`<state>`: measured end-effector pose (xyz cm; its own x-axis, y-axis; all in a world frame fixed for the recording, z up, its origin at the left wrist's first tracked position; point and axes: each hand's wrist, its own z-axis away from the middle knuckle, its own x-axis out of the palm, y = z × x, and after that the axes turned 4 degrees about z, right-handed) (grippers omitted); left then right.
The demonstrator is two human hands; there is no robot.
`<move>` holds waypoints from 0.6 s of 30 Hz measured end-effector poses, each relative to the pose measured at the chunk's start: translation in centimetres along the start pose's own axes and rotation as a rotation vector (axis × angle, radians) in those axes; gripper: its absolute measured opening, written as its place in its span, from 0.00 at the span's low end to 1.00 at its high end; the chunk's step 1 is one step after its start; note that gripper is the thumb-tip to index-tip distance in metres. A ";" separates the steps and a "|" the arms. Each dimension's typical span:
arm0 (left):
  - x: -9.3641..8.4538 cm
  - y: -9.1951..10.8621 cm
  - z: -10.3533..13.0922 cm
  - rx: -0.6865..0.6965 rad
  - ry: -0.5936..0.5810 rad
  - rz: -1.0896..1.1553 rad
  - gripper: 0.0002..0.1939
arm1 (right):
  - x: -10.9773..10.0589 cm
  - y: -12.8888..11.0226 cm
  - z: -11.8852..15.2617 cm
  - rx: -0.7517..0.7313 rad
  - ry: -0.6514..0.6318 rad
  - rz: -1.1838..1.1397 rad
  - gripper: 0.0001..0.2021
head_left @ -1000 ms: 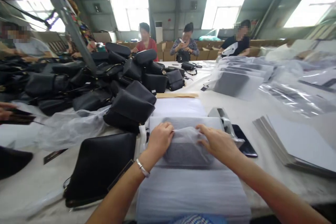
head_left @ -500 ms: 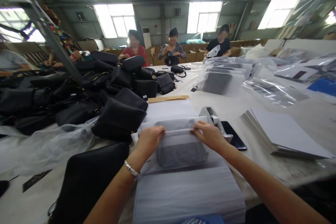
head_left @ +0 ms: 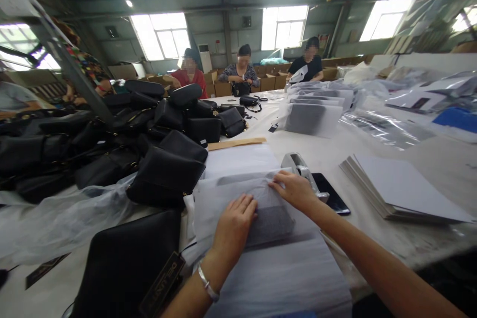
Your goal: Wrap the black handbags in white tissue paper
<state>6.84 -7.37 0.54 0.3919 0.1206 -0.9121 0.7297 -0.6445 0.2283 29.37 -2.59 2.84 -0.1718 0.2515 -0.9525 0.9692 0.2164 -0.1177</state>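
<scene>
In front of me a dark bag (head_left: 274, 223) shows faintly through a covering of thin white tissue paper (head_left: 218, 188). My left hand (head_left: 234, 221), a silver bracelet on its wrist, lies flat on the paper over the bag with its fingers stretched out. At the paper's upper right, my right hand (head_left: 294, 190) pinches a fold between thumb and fingers. Close beyond that hand are a tape dispenser (head_left: 298, 163) and a black phone (head_left: 330, 194). Left of my left forearm lies a large black bag (head_left: 130, 253) with a hang tag (head_left: 164, 278).
Black handbags (head_left: 167, 171) are heaped along the left, beside crumpled clear plastic (head_left: 70, 223). A stack of white boards (head_left: 406, 189) lies at right. Tissue-wrapped bags (head_left: 305, 117) stand in a row further back. Across the table sit several people; one handles a black bag (head_left: 240, 88).
My left hand has let go of the paper's upper edge and moved down and right, onto the paper over the bag. The right hand keeps its pinch. The view has shifted slightly.
</scene>
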 end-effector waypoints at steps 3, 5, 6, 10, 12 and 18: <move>0.8 -0.1 -0.2 -0.072 -0.014 -0.009 0.20 | -0.1 0.8 -0.1 0.004 0.062 0.043 0.10; 0.4 -0.5 -0.4 -0.110 -0.044 -0.017 0.21 | -0.3 2.2 0.4 0.020 0.155 0.042 0.10; 0.2 -0.7 -0.5 -0.126 -0.059 -0.020 0.22 | -0.4 3.2 0.9 0.038 0.212 0.031 0.12; -0.2 -1.1 -0.8 -0.161 -0.094 -0.025 0.25 | -0.4 8.0 3.9 0.240 0.357 -0.046 0.15; 0.0 -1.3 -0.7 -0.163 -0.092 -0.033 0.25 | -0.2 9.7 5.5 0.386 0.308 -0.119 0.17; 0.4 -1.4 -0.6 -0.141 -0.070 -0.049 0.24 | 1.4 10.0 6.8 0.616 0.127 -0.602 0.19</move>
<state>6.33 -5.98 0.04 0.3175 0.0932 -0.9437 0.8201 -0.5266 0.2239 40.06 -6.48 -1.58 -0.6684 0.3695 -0.6456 0.6243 -0.1933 -0.7569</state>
